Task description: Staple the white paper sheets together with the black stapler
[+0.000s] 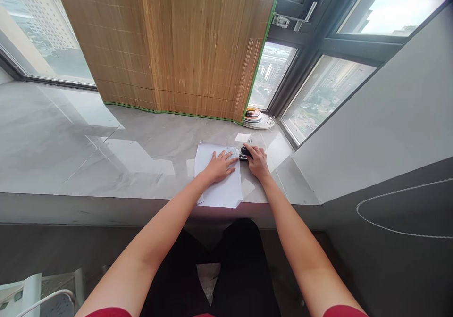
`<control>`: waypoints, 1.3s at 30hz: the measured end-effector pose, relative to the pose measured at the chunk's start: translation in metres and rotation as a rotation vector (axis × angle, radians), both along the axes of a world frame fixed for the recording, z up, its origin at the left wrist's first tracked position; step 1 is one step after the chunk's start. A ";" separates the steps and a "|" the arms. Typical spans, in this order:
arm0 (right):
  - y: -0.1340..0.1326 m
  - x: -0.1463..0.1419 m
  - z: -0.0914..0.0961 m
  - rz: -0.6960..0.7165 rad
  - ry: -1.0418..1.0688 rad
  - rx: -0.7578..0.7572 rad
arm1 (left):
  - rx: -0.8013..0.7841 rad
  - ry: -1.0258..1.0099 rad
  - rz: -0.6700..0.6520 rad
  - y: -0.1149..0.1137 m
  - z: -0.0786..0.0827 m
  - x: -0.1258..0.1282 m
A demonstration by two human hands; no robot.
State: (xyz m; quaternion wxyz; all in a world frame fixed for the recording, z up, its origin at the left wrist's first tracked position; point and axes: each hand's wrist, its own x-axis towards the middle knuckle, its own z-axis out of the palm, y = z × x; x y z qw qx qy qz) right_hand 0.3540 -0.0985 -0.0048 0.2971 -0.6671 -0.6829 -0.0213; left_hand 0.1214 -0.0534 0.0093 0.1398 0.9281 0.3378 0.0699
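Note:
A stack of white paper sheets lies on the grey marble sill, reaching its front edge. My left hand rests flat on the paper with its fingers spread. My right hand is curled over a small black stapler at the paper's upper right corner, pressing down on it.
A bamboo blind hangs behind the sill. A small white paper slip lies beyond the stapler. Stacked round dishes sit at the window corner. A grey wall rises on the right. A white object stands at the lower left.

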 end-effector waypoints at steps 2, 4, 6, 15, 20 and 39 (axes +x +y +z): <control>0.000 -0.001 0.000 0.011 -0.018 0.002 | -0.013 0.005 0.002 0.001 -0.002 0.000; 0.000 -0.002 0.000 0.016 -0.038 0.000 | -0.021 0.007 -0.005 0.002 -0.002 -0.002; 0.000 -0.003 0.001 0.013 -0.058 -0.007 | -0.028 0.010 -0.010 0.002 -0.002 -0.002; -0.001 -0.009 0.004 0.014 -0.122 -0.028 | -0.034 -0.013 -0.014 -0.002 0.001 0.005; -0.001 -0.010 0.005 0.012 -0.182 -0.039 | -0.034 -0.038 0.001 -0.003 -0.001 0.006; 0.000 -0.015 0.005 0.003 -0.223 -0.044 | -0.035 0.015 0.001 -0.006 0.004 0.008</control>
